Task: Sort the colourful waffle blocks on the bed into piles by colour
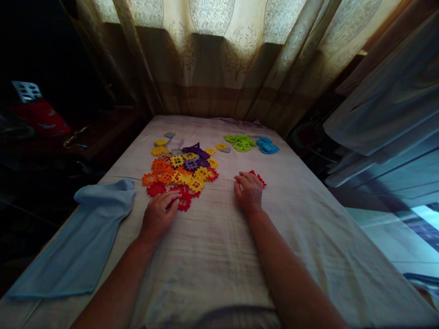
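Two bare hands over a pale, cloth-covered surface (212, 256), both forearms reaching in from the near edge.

Left hand (161, 212): at the near edge of a mixed heap, fingers bent, pointing away and to the right, over red pieces (185, 202). Fingertips lie at or on the red; cannot tell whether the grip is clamped on a piece. These red pieces are flat, squarish and toothed, so no clear long axis; they overlap in a band running roughly left to right.

Right hand (249, 189): palm down, well apart from the heap, fingers pointing away and slightly left. Red stack (261, 179) lies partly beneath it, showing past the hand's right side; its visible edge slants from far left to near right. Full outline hidden. Grip state here cannot be told either.

Heap beyond the left hand: orange pieces (159, 165) on the left, yellow pieces (184, 178) through the middle, purple pieces (191, 164) toward the far side, one purple corner pointing away.

Farther off, beyond the right hand: green pile (242, 143), long axis left to right; blue pile (267, 146) just to its right. Light-blue cloth (92, 233) at left, long axis diagonal, near left to far right.
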### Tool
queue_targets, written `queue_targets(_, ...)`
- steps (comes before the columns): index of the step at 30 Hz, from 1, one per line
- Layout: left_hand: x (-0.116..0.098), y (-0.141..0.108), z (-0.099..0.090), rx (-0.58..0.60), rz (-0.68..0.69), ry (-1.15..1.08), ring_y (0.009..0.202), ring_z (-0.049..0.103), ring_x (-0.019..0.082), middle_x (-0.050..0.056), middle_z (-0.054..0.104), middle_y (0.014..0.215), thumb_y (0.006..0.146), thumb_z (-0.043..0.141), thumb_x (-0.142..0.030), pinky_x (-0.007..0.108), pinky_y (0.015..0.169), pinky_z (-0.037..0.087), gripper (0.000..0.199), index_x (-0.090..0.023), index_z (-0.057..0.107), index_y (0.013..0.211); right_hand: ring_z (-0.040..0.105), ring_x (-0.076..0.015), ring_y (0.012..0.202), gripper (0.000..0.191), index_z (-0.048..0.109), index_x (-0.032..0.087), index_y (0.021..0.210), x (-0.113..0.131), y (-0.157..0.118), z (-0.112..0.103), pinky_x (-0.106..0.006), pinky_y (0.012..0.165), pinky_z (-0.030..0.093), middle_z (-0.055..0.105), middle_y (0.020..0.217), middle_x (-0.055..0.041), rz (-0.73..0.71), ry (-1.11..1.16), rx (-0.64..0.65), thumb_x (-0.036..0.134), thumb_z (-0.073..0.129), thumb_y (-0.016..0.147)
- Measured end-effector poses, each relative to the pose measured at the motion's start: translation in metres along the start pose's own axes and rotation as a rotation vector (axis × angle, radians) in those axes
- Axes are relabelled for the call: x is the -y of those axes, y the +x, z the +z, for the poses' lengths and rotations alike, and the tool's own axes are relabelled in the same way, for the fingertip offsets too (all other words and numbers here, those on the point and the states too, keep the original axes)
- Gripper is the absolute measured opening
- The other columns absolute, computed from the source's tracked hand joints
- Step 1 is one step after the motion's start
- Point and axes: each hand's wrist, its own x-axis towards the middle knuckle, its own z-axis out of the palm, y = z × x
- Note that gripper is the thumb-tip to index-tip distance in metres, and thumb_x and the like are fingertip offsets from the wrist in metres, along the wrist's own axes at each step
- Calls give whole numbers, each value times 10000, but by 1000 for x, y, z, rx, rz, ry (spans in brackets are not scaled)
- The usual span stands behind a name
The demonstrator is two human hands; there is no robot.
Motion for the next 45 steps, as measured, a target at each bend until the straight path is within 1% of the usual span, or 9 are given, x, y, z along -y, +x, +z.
queue_targets(8,-3,1,0,-14,12,-1,998,700,233,61,768,1056,911,496,-332,400,943,534,276,-223,735,997,539,-269,1196,294,718,206,1114,38,-9,13,-423,1043,374,677,1252,-105,-142,5,215,207,531,887)
queue_targets(11,-3,1,1,-7,14,-6,1007,700,234,64,767,1063,912,494,-328,408,950,533,278,-217,734,999,528,-272,1211,349,680,198,1213,48,-6,18,-426,1050,376,657,1288,-111,-123,-14,265,228,538,895)
queue_targets(15,-3,1,1,10,16,-6,1017,700,233,63,768,1062,910,500,-323,407,953,532,272,-215,732,1000,460,-296,1305,421,625,207,1317,59,4,27,-452,1078,352,591,1385,-127,-57,-42,266,295,560,910)
queue_targets(18,-3,2,1,6,12,-10,1007,703,226,56,771,1054,909,502,-317,396,941,536,264,-221,731,999,425,-321,1344,409,639,239,1303,64,10,34,-488,1077,346,558,1425,-126,-11,-61,278,339,584,910)
queue_targets(20,-3,1,2,-3,14,-12,1004,703,226,57,771,1053,909,499,-315,398,937,536,267,-219,730,1002,428,-320,1343,334,684,252,1221,65,13,38,-493,1072,348,565,1418,-115,-5,-55,278,335,588,912)
queue_targets(24,-4,1,2,4,17,-8,1002,704,231,66,770,1053,915,490,-323,408,941,533,281,-209,730,1004,453,-303,1319,223,730,234,1072,61,12,41,-478,1072,352,613,1361,-106,-22,-4,223,288,576,919)
queue_targets(34,-4,3,-1,35,-15,-11,1011,699,229,64,768,1071,901,500,-321,404,948,535,276,-213,732,1004,497,-293,1277,178,724,217,987,44,5,39,-466,1049,377,661,1282,-109,22,63,61,253,596,869)
queue_targets(40,-2,2,0,34,-13,-6,1012,698,234,66,765,1076,904,494,-333,415,955,537,284,-216,734,1003,455,-303,1315,203,719,229,1000,11,14,19,-507,1065,334,644,1307,-97,88,-60,-98,260,563,874)
queue_targets(45,-1,3,1,33,-12,-5,999,700,232,62,770,1054,900,491,-344,412,952,537,286,-222,735,985,440,-329,1312,221,727,217,989,-14,18,10,-558,1038,328,636,1303,-122,220,-161,-107,264,550,865)
